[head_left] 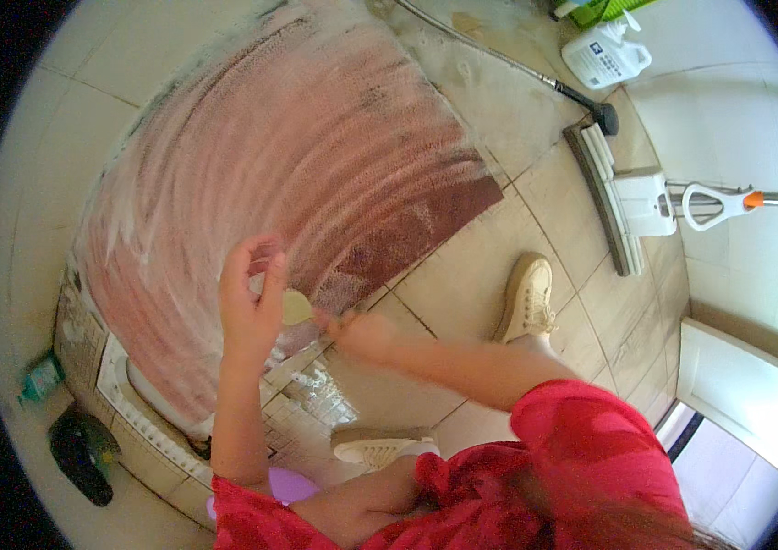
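My left hand (253,291) is raised above a reddish mat (261,137), its fingers curled and thumb up; I cannot make out what it holds. Close to its right, my right hand (352,335) is smeared by motion, so its fingers do not show clearly. Between the two hands is a pale yellow-green rounded thing (295,308), whose kind I cannot tell. Streaky white suds cover much of the mat on the tiled floor, while its right corner is darker and less coated.
A sponge mop (618,197) lies at right, near a shower head (602,117) on a metal hose and a white pump bottle (605,57). At lower left are a white ribbed ceramic edge (137,417), a green bottle (43,378) and a black object (80,456). A purple object (288,484) sits beside me.
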`<state>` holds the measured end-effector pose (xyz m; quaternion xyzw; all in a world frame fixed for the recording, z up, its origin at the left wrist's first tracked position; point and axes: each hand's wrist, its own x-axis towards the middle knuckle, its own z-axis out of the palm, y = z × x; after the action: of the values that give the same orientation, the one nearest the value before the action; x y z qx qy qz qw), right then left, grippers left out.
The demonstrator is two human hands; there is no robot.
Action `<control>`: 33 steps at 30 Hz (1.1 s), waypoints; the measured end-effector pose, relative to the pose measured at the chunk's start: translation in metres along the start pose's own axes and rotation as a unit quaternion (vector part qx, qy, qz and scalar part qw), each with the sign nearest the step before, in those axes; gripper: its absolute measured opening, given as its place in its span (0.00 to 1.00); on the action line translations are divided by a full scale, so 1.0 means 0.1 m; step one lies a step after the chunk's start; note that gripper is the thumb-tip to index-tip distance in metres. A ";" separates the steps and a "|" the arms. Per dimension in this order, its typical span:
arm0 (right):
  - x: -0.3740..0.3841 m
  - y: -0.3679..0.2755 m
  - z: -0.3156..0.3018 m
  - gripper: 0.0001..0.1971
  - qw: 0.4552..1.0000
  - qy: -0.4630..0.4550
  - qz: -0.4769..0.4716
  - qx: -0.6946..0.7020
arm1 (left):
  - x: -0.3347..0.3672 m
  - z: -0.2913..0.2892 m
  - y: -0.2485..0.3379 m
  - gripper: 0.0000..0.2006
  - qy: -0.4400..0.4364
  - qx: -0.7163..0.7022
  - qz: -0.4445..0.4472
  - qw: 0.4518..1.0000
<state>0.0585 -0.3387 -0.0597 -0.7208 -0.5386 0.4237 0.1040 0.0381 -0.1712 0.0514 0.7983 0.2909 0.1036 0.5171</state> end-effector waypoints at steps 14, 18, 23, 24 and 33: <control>-0.48 0.49 0.17 0.29 0.972 0.072 0.222 0.005 | -0.05 -0.12 -0.14 0.10 0.042 -0.037 -0.027 0.998; -0.33 0.26 0.13 0.24 0.993 0.085 0.079 0.033 | -0.02 -0.13 -0.06 0.10 0.041 0.007 0.005 0.999; -1.25 1.60 -0.75 0.28 0.906 0.081 0.335 -0.247 | -0.06 -0.18 -0.12 0.09 0.059 -0.038 0.006 0.997; -1.33 1.72 -0.77 0.29 0.909 0.105 0.350 -0.200 | -0.07 -0.18 -0.14 0.09 0.054 -0.018 0.001 0.998; -0.59 -0.01 0.17 0.27 0.988 -0.003 0.121 -0.094 | -0.10 -0.16 -0.07 0.09 0.044 -0.001 0.013 0.999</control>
<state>0.0421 -0.3948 -0.0405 -0.7858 -0.4850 0.3834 -0.0178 0.0201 -0.1627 0.0541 0.7960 0.3030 0.1459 0.5032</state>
